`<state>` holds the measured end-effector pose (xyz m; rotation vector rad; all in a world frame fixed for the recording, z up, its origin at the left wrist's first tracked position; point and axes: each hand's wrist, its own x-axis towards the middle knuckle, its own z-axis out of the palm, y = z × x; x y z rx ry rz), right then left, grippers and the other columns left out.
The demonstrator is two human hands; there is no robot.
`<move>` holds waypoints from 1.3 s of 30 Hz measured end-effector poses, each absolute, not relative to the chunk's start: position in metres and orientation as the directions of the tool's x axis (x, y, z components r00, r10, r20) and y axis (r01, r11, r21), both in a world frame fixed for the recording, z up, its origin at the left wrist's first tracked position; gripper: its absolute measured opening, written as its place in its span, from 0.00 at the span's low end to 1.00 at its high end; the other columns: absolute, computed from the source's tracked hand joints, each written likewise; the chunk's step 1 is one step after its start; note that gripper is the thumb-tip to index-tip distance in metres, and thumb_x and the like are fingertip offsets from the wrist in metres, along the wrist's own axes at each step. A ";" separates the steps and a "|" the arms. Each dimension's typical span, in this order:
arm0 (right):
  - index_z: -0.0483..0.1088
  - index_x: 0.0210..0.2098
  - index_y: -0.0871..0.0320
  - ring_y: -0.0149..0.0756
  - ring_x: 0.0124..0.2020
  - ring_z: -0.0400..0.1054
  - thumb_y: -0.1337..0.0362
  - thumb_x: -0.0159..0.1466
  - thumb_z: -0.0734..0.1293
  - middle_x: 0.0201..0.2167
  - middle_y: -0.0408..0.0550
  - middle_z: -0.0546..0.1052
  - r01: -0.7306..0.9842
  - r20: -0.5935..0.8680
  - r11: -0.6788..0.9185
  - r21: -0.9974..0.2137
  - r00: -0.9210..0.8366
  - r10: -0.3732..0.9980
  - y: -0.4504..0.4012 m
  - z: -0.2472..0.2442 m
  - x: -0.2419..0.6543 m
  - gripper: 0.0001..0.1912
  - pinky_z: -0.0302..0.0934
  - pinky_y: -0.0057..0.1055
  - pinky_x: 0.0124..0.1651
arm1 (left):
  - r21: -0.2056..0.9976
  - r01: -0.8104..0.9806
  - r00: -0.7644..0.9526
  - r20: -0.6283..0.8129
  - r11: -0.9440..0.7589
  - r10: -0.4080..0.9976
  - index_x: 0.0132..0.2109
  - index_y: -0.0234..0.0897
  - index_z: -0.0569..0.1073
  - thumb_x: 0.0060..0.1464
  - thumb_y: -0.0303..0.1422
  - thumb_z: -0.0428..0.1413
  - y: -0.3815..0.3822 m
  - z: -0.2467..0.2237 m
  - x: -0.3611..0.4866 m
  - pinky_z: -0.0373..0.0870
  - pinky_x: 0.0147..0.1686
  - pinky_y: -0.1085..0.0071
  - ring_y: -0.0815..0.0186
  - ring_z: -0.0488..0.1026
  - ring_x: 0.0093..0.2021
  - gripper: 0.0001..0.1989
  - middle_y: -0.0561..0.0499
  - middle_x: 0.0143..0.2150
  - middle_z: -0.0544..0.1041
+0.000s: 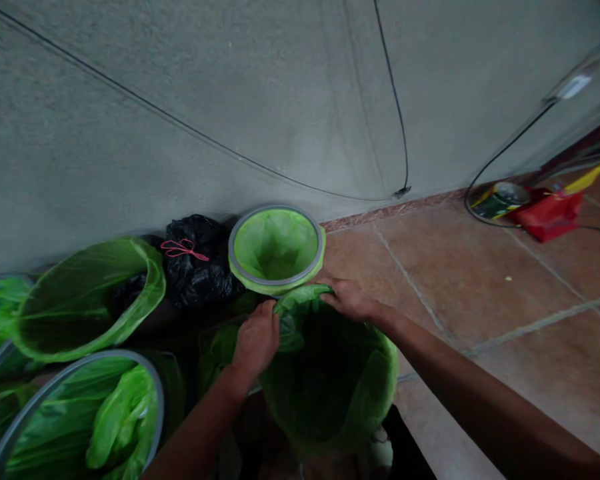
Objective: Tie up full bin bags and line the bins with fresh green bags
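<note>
A dark bin lined with a green bag (375,393) stands at the lower middle, its mouth facing up. My left hand (257,337) is closed on the bag's edge at the far left of the mouth. On the far right side, my right hand (347,298) pinches the same edge, and the green film is stretched and bunched between both hands. Just beyond them is a smaller bin with a grey ring (234,257) over its light green liner. The lower part of the bin at my hands is too dark to make out.
Other green-lined bins (157,407) and a wide green-lined one (153,287) are at the left, beside a black bag (205,270) with a pink tie. A can (500,200), red dustpan (550,215) and black cable (480,177) lie right, near the wall.
</note>
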<state>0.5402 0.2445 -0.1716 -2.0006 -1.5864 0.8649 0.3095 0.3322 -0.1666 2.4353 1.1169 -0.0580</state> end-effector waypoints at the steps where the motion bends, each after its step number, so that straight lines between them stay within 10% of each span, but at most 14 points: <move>1: 0.70 0.54 0.57 0.44 0.50 0.72 0.65 0.63 0.63 0.49 0.52 0.78 0.667 -0.169 -0.240 -0.706 0.172 0.971 0.239 -0.167 0.543 0.19 0.65 0.40 0.55 | 0.427 0.734 0.655 -0.237 -0.528 0.718 0.56 0.34 0.67 0.64 0.31 0.47 0.334 -0.163 0.308 0.69 0.53 0.63 0.59 0.75 0.52 0.16 0.41 0.52 0.76; 8: 0.69 0.56 0.57 0.46 0.51 0.72 0.56 0.65 0.62 0.55 0.56 0.75 0.532 -0.094 -0.475 -0.701 0.591 0.801 0.167 -0.155 0.555 0.22 0.67 0.45 0.53 | 0.629 0.747 0.503 -0.325 -0.215 0.801 0.59 0.34 0.67 0.63 0.45 0.43 0.339 -0.149 0.269 0.71 0.54 0.61 0.58 0.76 0.52 0.26 0.42 0.53 0.77; 18: 0.69 0.51 0.59 0.43 0.39 0.76 0.61 0.68 0.54 0.38 0.54 0.80 0.550 -0.210 -0.511 -0.661 0.518 0.829 0.153 -0.183 0.527 0.18 0.69 0.39 0.45 | 0.482 0.795 0.557 -0.338 -0.368 0.759 0.51 0.36 0.73 0.64 0.40 0.44 0.315 -0.164 0.266 0.71 0.52 0.60 0.57 0.77 0.48 0.18 0.43 0.48 0.80; 27: 0.71 0.53 0.60 0.46 0.54 0.70 0.59 0.68 0.58 0.52 0.57 0.76 0.710 0.048 -0.376 -0.595 0.498 0.866 0.193 -0.155 0.539 0.20 0.62 0.42 0.59 | 0.410 0.520 0.789 0.104 -0.749 0.605 0.55 0.36 0.69 0.64 0.35 0.48 0.334 -0.140 0.320 0.69 0.56 0.60 0.58 0.72 0.53 0.15 0.44 0.52 0.76; 39: 0.73 0.44 0.60 0.40 0.40 0.73 0.57 0.70 0.57 0.39 0.53 0.79 0.795 -0.340 -0.391 -0.463 0.247 0.907 0.238 -0.175 0.541 0.17 0.63 0.32 0.45 | 0.154 0.567 0.822 -0.176 -0.809 0.542 0.51 0.33 0.69 0.60 0.20 0.44 0.339 -0.156 0.370 0.72 0.49 0.65 0.60 0.74 0.49 0.16 0.42 0.48 0.74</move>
